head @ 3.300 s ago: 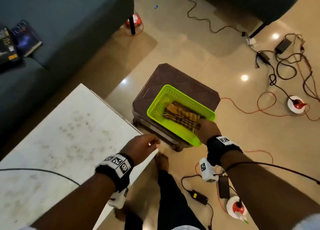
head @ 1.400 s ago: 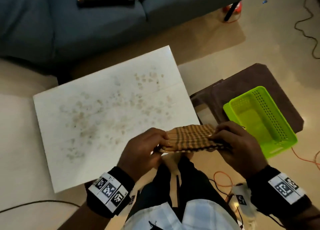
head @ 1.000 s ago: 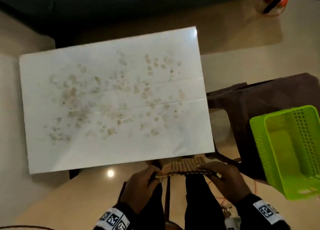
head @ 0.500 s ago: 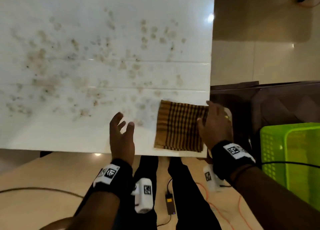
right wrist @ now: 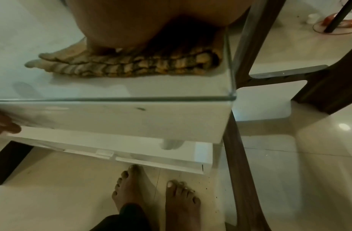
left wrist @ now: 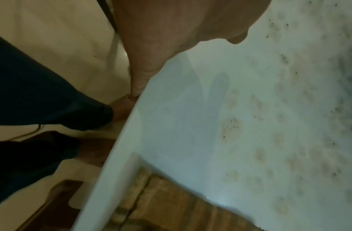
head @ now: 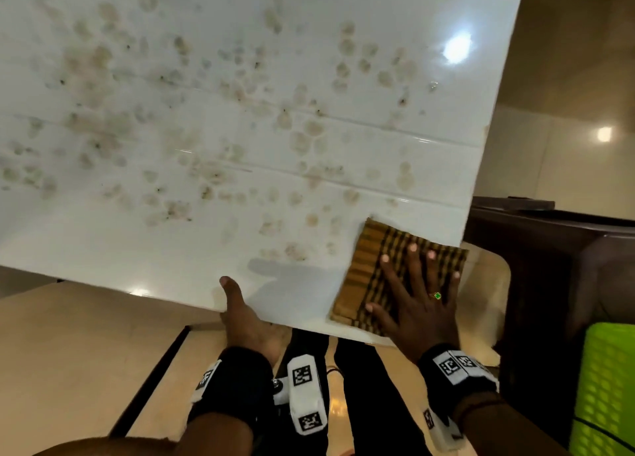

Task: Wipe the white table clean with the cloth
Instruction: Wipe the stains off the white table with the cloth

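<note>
The white table [head: 206, 242] carries many brownish stains [head: 299, 139] across its top. A folded brown-and-black checked cloth [head: 360, 276] lies on its near right corner, one side hanging slightly past the right edge. My right hand [head: 415, 294] presses flat on the cloth with fingers spread. My left hand [head: 244, 318] holds the near edge, thumb on top and fingers tucked under. The left wrist view shows the cloth [left wrist: 171, 203] and the stained top [left wrist: 250, 125]. In the right wrist view the cloth [right wrist: 141, 65] is bunched under my palm, beside the table corner.
A dark brown stool [head: 549, 266] stands just right of the table, with a lime green basket [head: 604, 387] on it. My bare feet [right wrist: 151, 195] stand on the tiled floor by the near edge. A stool leg [right wrist: 240, 171] runs close to the corner.
The cloth came out of the basket and was laid on the table. My right hand moved from its edge onto it, flat. My left hand dropped from above the top to the near edge.
</note>
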